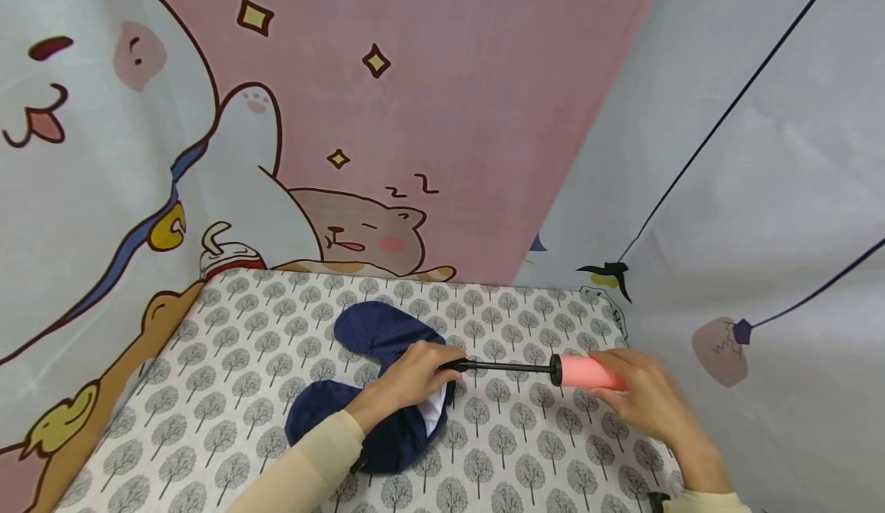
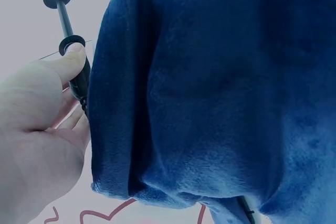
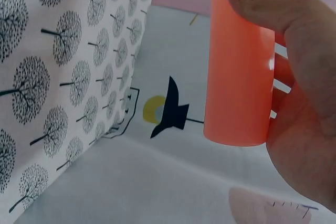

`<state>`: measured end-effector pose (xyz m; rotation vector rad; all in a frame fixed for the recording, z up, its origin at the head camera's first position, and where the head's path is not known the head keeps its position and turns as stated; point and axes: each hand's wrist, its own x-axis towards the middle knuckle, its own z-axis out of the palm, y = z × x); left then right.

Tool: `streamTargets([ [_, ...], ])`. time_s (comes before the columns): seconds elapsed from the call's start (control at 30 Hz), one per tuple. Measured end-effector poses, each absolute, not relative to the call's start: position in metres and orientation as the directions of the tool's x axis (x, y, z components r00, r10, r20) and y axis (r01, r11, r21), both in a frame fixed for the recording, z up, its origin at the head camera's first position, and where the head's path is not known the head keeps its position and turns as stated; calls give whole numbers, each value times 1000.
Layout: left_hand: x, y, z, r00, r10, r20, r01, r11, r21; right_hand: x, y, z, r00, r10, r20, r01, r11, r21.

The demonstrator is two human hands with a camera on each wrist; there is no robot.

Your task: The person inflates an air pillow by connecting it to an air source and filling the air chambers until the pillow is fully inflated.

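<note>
A hand pump with a pink barrel and a long black rod is stretched out level between my two hands. My left hand grips the black end piece of the pump, its thumb lying along it. Around the pink barrel curl the fingers of my right hand, thumb on the near side in the right wrist view. Under my left hand and forearm lies a navy plush U-shaped neck pillow, with a white patch showing on its right side. Its blue fabric fills most of the left wrist view.
The table is covered by a white cloth printed with grey trees. Behind it hangs a cartoon-printed backdrop in pink and white, which continues along the left and right sides.
</note>
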<state>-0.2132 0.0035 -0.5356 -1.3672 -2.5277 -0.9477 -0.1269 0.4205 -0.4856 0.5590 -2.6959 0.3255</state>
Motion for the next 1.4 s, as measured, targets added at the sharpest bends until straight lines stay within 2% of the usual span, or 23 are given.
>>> streamTargets([
  [0.17, -214, 5, -536, -585, 710, 392, 792, 396, 464, -126, 410, -486, -858, -328, 395, -419, 892, -170],
  [0.37, -215, 8, -544, -554, 718, 421, 812, 354, 464, -133, 366, -500, -848, -399, 348, -484, 851, -205],
  [0.5, -218, 9, -554, -529, 714, 458, 833, 337, 438, -137, 344, -505, -825, -411, 388, -507, 842, -185],
  [0.8, -212, 9, -545, -571, 701, 428, 801, 361, 477, -144, 317, -503, -773, -460, 437, -545, 834, -85],
  [0.93, -208, 10, -537, -601, 700, 386, 773, 386, 504, -144, 317, -501, -770, -472, 430, -551, 831, -74],
  [1.17, -206, 13, -528, -606, 713, 352, 772, 422, 476, -141, 338, -497, -760, -495, 422, -572, 817, -72],
  [1.4, -211, 11, -536, -566, 721, 399, 810, 395, 434, -132, 368, -493, -796, -438, 418, -523, 845, -111],
])
